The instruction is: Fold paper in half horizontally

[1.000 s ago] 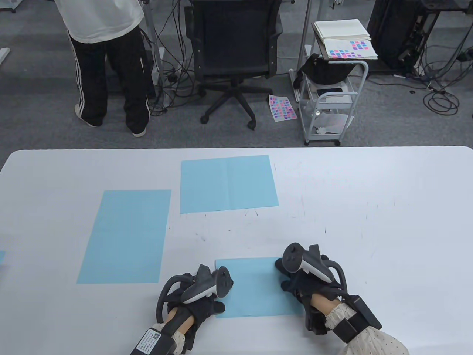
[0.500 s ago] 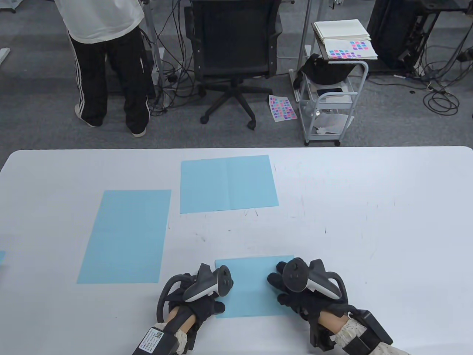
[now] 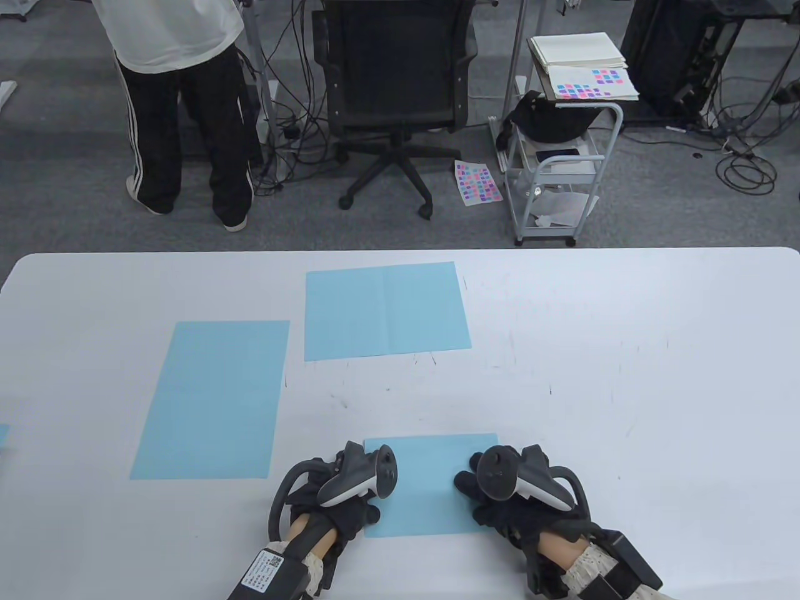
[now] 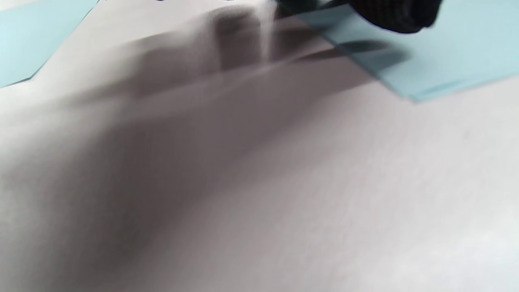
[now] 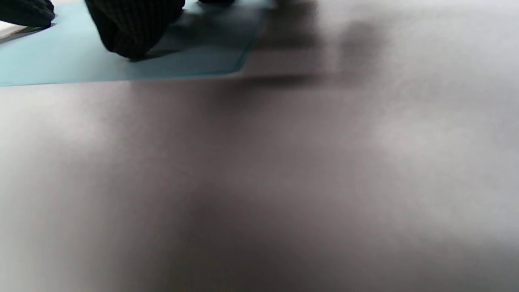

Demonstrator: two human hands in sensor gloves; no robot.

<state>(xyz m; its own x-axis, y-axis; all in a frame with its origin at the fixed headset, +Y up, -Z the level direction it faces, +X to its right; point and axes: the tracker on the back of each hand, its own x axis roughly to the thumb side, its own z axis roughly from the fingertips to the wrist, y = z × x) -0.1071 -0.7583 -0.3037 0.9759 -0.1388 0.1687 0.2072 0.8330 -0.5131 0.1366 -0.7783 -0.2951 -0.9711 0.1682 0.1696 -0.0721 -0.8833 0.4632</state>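
Observation:
A light blue folded paper (image 3: pixel 426 484) lies flat near the table's front edge. My left hand (image 3: pixel 350 500) rests on its left edge, and a gloved fingertip (image 4: pixel 389 16) touches the paper (image 4: pixel 454 52) in the left wrist view. My right hand (image 3: pixel 500 500) presses on its right part; in the right wrist view a gloved finger (image 5: pixel 134 28) bears down on the paper (image 5: pixel 61 65). Neither hand grips the sheet. The trackers hide most of the fingers in the table view.
Two other blue sheets lie on the white table (image 3: pixel 625 375): a long one (image 3: pixel 212 400) at the left and a creased one (image 3: pixel 386 311) at the back. A sliver of blue paper (image 3: pixel 3 434) shows at the left edge.
My right hand has slid from the paper's far right corner toward me and inward. The left hand has shifted slightly. The paper's far right corner now shows.

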